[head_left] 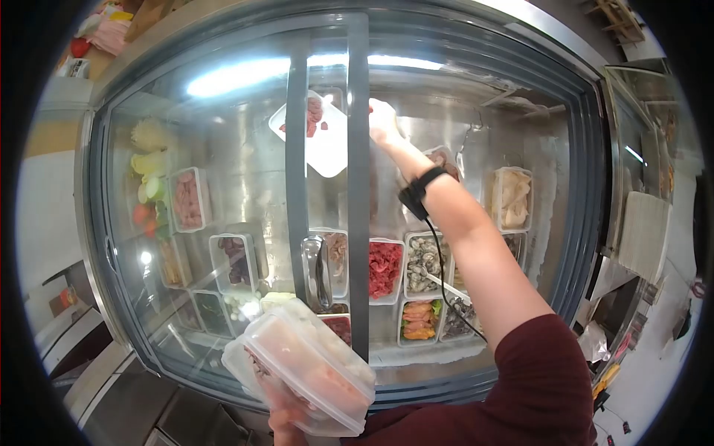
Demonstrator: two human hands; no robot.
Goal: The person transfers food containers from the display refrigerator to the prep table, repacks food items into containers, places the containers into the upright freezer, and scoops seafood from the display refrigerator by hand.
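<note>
My left hand (pixel 288 420) is closed round the lower side of a translucent plastic container (pixel 312 364), tilted at the bottom of the view. Pinkish contents show through its cloudy walls, and some of my fingers show only through the plastic. My right arm reaches through the fridge's open right part. The right hand (pixel 383 125) looks curled, its fingertips partly hidden by the grey door frame (pixel 359 193); a small red bit shows beside them. Just left of that frame, under the glass, a white tray (pixel 327 154) carries pieces of red meat (pixel 314 115).
Tubs of red meat (pixel 385 267), shellfish (pixel 422 260) and orange pieces (pixel 421 321) stand in the lower middle. Metal tongs (pixel 318 271) lie by another tub. A sausage-like tub (pixel 190 199) sits at left under glass. A black cable (pixel 443 267) hangs from my wrist strap.
</note>
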